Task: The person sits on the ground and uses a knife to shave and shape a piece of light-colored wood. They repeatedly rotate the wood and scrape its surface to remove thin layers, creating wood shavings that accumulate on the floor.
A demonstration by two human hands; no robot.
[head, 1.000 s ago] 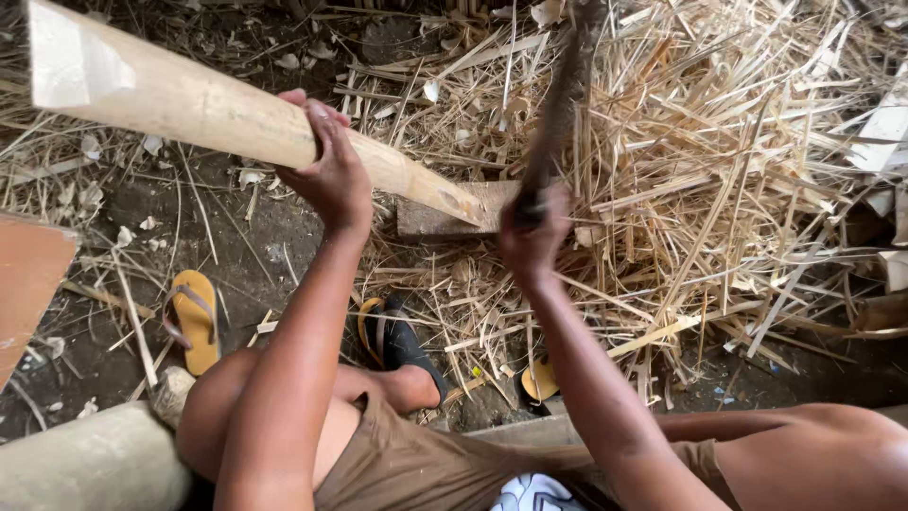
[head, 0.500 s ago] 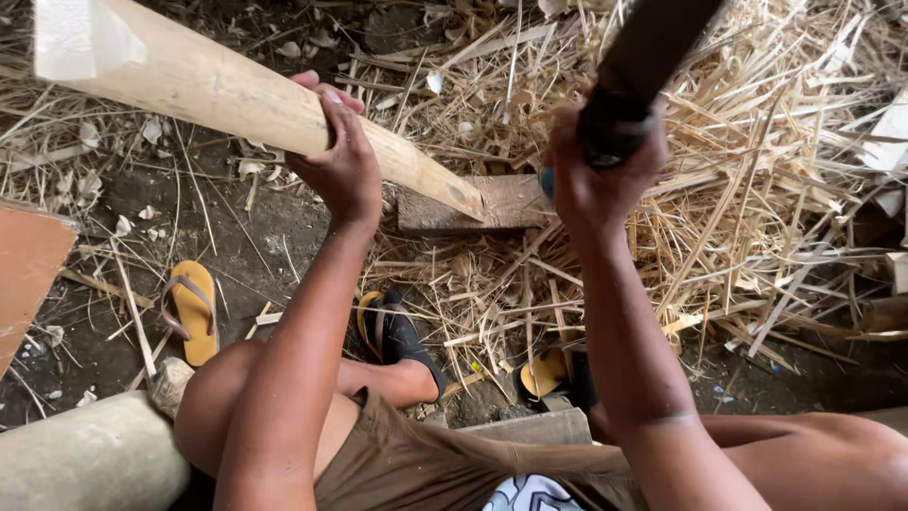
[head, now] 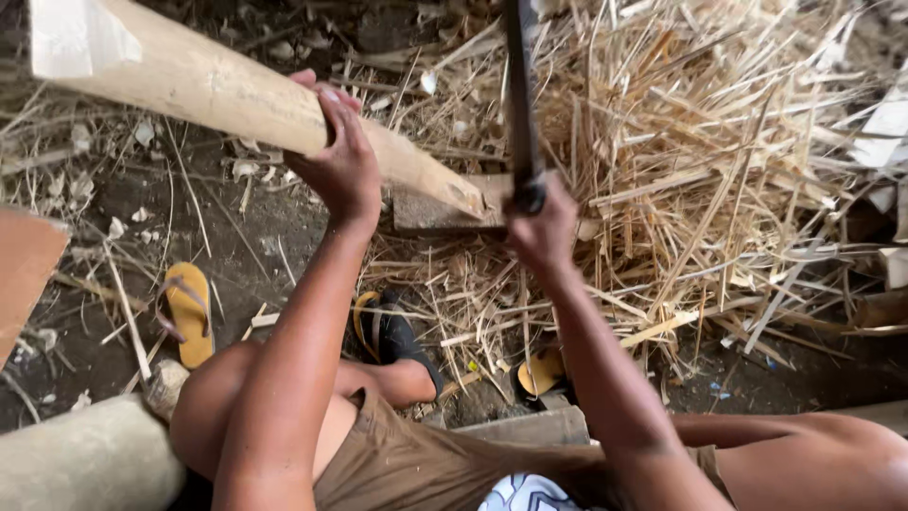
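1. Flip-flop (head: 189,312), yellow, lies alone on the dark dirt floor (head: 246,237) at the left, near a pale rounded log (head: 85,464) in the bottom-left corner and a reddish board (head: 24,270) cut off by the left edge.
2. Pale wooden billet (head: 218,90) slants from the upper left down to the middle, its pointed lower end resting on a small chopping block (head: 445,213) set on the floor.
3. Left hand (head: 345,161) is closed over the billet about midway down, fingers wrapped across the top, holding it tilted.
4. Right hand (head: 541,227) is clenched round the handle of a long dark blade (head: 520,95), which stands almost upright just beside the billet's tip.
5. Judging by the tapered end and the deep heap of pale splinters and shavings (head: 719,189) to the right, much trimming looks done; the upper part of the billet is still thick and squared, so more seems left.
6. Blade's top runs out of frame, its edge is blurred, and I cannot tell whether it touches the wood. The billet's upper end is cut off too, and the feet are half buried in shavings.
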